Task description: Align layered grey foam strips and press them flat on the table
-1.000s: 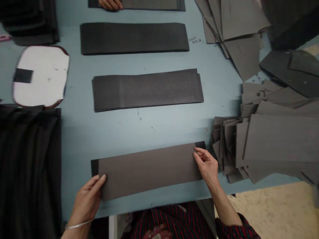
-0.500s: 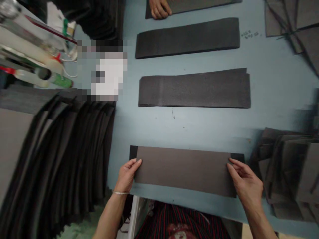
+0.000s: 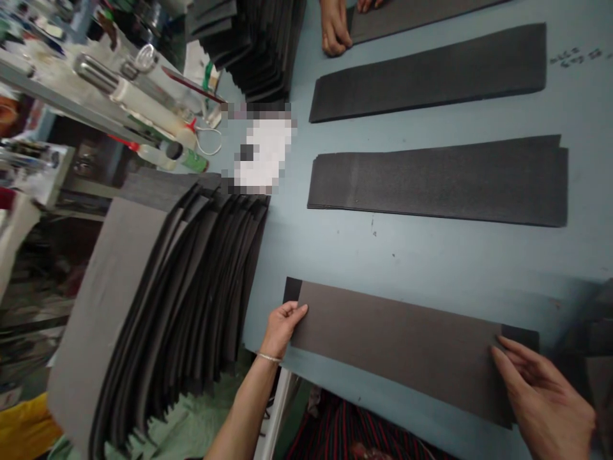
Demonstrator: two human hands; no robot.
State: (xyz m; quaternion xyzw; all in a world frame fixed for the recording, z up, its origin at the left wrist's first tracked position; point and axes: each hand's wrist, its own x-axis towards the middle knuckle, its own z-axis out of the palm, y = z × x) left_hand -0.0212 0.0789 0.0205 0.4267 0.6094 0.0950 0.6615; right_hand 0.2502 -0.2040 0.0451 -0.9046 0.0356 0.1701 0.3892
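A long grey-brown rectangular panel (image 3: 397,345) with black strips at both ends lies at the table's near edge, perhaps slightly raised; I cannot tell. My left hand (image 3: 282,329) pinches its left end, thumb on top and fingers mostly hidden behind the edge. At the opposite end my right hand (image 3: 546,393) grips the panel near the black strip, thumb and forefinger on its face. Beyond it rests a stack of dark strips (image 3: 435,182), its layers slightly out of line. Farther back sits another dark stack (image 3: 431,73).
Draped dark panels (image 3: 191,306) overhang the table's left edge, with more dark pieces (image 3: 258,51) behind. At the top, another person's hand (image 3: 335,29) touches a dark panel (image 3: 421,16). A green-labelled bottle (image 3: 194,160) lies back left. Dark pieces (image 3: 589,345) stand at right.
The view has turned left, so things sit farther right in it. Both my hands keep hold of the panel. A second hand of the other person shows at the top.
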